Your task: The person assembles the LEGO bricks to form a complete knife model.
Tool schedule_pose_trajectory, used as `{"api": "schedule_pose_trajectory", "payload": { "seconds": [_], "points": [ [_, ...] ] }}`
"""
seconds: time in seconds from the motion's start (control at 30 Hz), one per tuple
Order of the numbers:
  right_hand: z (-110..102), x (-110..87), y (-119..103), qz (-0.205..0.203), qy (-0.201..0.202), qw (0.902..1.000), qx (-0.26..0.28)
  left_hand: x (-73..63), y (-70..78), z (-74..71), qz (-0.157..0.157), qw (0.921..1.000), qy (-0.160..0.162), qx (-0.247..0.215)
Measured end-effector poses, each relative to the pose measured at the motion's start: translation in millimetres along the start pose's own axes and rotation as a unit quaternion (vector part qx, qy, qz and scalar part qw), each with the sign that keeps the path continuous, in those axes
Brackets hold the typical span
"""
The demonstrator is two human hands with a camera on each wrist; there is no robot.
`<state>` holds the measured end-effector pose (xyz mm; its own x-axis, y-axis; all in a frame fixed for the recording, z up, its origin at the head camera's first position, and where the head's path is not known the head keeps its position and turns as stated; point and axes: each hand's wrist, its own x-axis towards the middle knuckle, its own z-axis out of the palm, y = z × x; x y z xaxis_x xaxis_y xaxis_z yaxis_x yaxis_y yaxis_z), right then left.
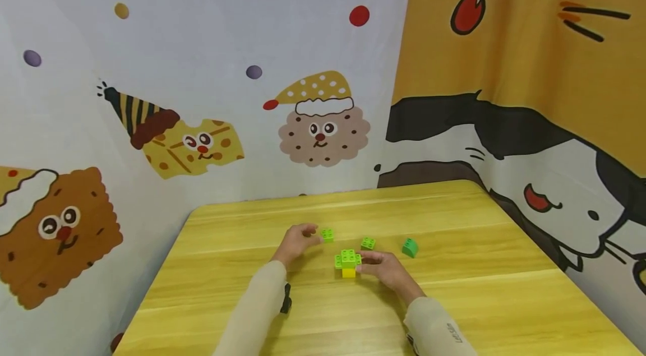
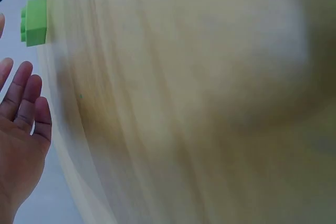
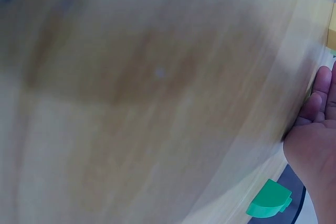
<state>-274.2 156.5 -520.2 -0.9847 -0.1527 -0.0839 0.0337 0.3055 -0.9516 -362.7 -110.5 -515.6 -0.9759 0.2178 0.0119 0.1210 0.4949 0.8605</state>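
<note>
A small stack of toy building bricks [image 1: 349, 258] stands on the table, light green studded bricks spread over a yellow brick [image 1: 349, 273]. My right hand [image 1: 386, 271] is at its right side, thumb and fingertips pinching the green part that sticks out there. Only the outer fingers of this hand [image 3: 321, 103] show in the right wrist view. My left hand [image 1: 298, 244] is just left of a loose light green brick [image 1: 327, 235], fingers spread and holding nothing. That brick [image 2: 36, 22] lies beyond the loosely extended fingertips in the left wrist view.
Another light green brick [image 1: 368, 243] lies behind the stack. Farther right is a darker green brick with a curved side [image 1: 410, 248]. The wood-grain table [image 1: 242, 266] meets a printed cloth [image 1: 303, 19] at its back and right.
</note>
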Motion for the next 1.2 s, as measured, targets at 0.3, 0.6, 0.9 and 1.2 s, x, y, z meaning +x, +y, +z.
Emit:
{"api": "schedule_pose_trajectory", "payload": {
  "seconds": [0.3,0.6,0.9,1.2],
  "points": [
    [0.6,0.6,0.0,0.003,0.002,1.0,-0.001,12.9,-0.9,7.8,0.0,0.9998,-0.011,0.014],
    [1.3,-0.6,-2.2,0.002,-0.002,1.0,-0.004,16.9,0.9,14.4,0.008,0.9995,0.0,0.03],
    [3.2,-1.6,-3.5,0.008,0.004,1.0,-0.003,12.4,4.7,15.5,0.024,0.997,0.022,0.07],
    [3.0,0.6,-0.2,0.012,0.009,0.9999,0.0,10.5,8.0,10.0,-0.006,0.9982,0.009,0.059]
  ]
}}
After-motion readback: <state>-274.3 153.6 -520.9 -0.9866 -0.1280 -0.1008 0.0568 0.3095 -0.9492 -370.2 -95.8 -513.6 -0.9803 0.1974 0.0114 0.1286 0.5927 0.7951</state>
